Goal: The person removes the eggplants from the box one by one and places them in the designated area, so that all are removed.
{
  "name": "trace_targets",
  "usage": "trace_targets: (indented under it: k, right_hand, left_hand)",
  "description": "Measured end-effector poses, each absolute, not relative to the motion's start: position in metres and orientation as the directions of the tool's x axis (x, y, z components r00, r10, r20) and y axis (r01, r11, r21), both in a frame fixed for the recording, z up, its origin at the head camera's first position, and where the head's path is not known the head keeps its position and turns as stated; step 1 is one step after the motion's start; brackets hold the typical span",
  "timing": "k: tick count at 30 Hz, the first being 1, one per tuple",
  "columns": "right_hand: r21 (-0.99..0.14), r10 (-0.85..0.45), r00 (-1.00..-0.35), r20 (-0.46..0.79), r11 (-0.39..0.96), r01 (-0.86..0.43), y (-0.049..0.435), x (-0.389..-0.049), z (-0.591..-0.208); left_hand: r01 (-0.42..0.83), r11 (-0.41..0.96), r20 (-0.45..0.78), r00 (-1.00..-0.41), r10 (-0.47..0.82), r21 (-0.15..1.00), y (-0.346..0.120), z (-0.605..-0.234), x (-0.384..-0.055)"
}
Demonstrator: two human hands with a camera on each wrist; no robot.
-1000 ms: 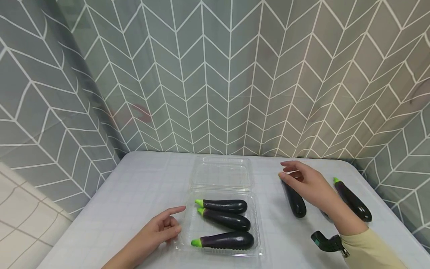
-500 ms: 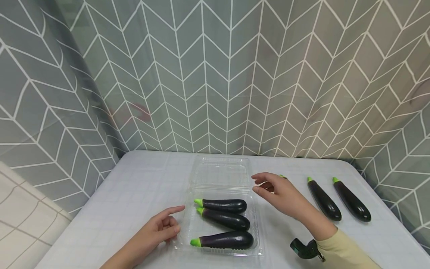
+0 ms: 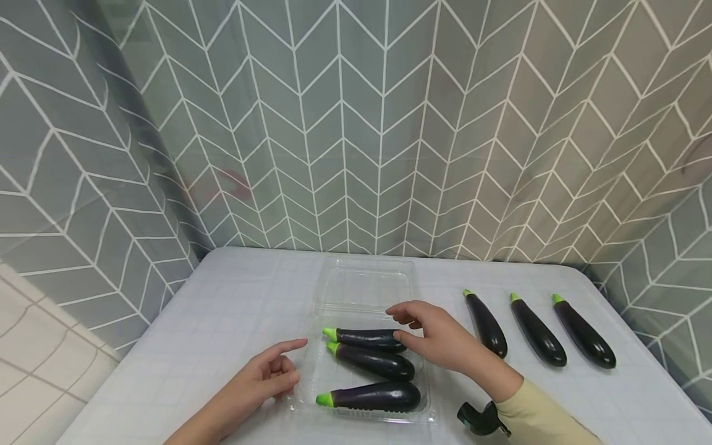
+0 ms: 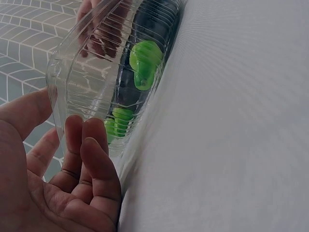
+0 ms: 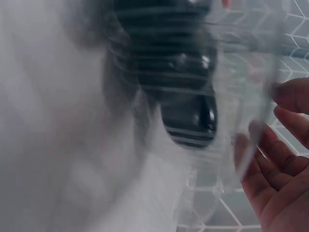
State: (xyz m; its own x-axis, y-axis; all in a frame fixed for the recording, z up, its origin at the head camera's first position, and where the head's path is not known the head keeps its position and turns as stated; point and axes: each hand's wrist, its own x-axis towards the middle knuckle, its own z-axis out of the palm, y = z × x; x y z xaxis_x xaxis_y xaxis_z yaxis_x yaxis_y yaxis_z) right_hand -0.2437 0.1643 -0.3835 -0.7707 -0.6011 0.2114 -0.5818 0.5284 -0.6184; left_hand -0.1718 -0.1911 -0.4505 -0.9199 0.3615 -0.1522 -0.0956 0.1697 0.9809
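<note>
A clear plastic clamshell container [image 3: 311, 371] lies with its lid [image 3: 364, 284] folded back flat. Three dark eggplants with green stems lie crosswise in its base: a far one [image 3: 361, 338], a middle one [image 3: 375, 363] and a near one [image 3: 375, 397]. My left hand [image 3: 271, 374] rests at the container's left rim, its forefinger stretched along the edge; in the left wrist view the fingertips touch the clear rim [image 4: 60, 77]. My right hand [image 3: 434, 334] hovers over the right side, thumb near the far eggplant's blunt end, holding nothing. The right wrist view is blurred.
Three more eggplants lie to the right in a slanted row: one [image 3: 485, 324] by the right forearm, one [image 3: 538, 332] in the middle, one [image 3: 584, 334] farthest right. A white cloth covers the table [image 3: 222, 309]. A patterned curtain [image 3: 361, 123] hangs behind it.
My right hand has moved left and nearer, from above the eggplants on the table to the container's right side, with nothing in it. The left hand has stayed at the rim.
</note>
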Motion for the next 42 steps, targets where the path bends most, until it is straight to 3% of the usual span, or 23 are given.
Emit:
trace_targets:
  k: [22,33,42]
  right_hand:
    - [-0.371,-0.704,-0.67,0.235,0.572,-0.732,0.142,-0.239,-0.405]
    - [-0.319,-0.727,-0.669,0.153,0.605,-0.73,0.131,-0.241,-0.391]
    - [-0.188,-0.721,-0.689,0.072,0.669,-0.719,0.117,-0.243,-0.383]
  left_hand:
    - [-0.066,0.168,-0.127,-0.916,0.38,0.984,-0.19,-0.451,-0.172]
    - [-0.058,0.169,-0.119,-0.918,0.379,0.984,-0.189,-0.448,-0.173]
    - [-0.048,0.161,-0.107,-0.92,0.378,0.986,-0.191,-0.448,-0.172]
